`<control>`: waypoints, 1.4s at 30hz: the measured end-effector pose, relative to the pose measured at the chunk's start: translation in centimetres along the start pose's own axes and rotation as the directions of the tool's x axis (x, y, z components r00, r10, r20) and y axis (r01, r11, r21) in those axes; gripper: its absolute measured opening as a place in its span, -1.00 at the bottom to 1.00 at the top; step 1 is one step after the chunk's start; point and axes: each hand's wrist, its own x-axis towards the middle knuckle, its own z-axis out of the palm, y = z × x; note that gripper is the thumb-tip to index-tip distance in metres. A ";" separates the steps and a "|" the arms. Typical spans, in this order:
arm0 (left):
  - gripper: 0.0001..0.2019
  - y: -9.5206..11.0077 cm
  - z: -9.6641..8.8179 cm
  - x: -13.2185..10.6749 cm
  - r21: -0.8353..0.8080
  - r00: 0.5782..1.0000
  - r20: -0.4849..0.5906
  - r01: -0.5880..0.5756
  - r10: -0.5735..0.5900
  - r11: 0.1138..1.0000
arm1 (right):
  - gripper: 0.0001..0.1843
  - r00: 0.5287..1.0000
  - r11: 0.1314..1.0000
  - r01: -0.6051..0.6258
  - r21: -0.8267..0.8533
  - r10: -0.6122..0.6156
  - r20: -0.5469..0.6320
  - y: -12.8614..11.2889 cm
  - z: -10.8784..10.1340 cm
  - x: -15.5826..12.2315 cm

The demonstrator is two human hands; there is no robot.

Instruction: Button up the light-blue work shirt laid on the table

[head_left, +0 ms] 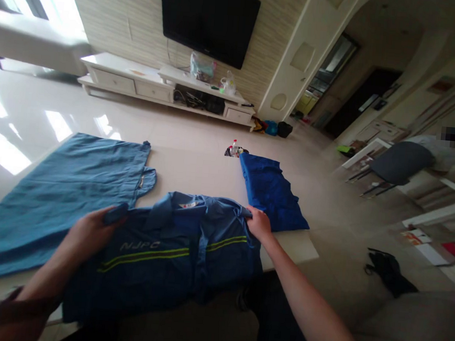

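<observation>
A blue work shirt (177,250) with yellow-green reflective stripes and the letters NJPC lies front up on a white table (196,168), its lower part hanging over the near edge. My left hand (89,230) is closed on the shirt's left shoulder fabric. At the right shoulder edge, my right hand (259,223) pinches the cloth. The collar with a small label points away from me.
A lighter blue garment (52,193) is spread flat on the table's left. A folded deep-blue garment (271,192) lies at the right, with a small bottle (234,148) behind it. A TV stand, a chair (397,163) and a dark item on the floor (390,272) lie beyond.
</observation>
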 end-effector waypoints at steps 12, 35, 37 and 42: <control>-0.67 13.7 -7.1 15.8 -0.094 0.749 -0.661 -0.145 0.047 0.985 | -0.64 0.896 0.988 0.127 0.094 -0.073 -0.438 -4.9 -8.6 24.2; 0.21 5.0 15.8 -11.1 0.457 0.824 0.565 -0.268 -0.044 0.848 | -0.23 0.690 0.763 0.572 0.303 -0.647 0.325 -5.7 8.8 -11.1; 0.16 4.4 16.5 -11.5 0.508 0.853 0.522 -0.324 0.014 0.798 | -0.24 0.687 0.770 0.600 0.219 -0.635 0.353 -6.7 9.4 -11.7; 0.22 4.3 16.3 -10.4 0.518 0.821 0.570 -0.391 0.033 0.761 | -0.46 0.685 0.764 0.616 0.191 -0.640 0.348 -7.3 9.5 -10.5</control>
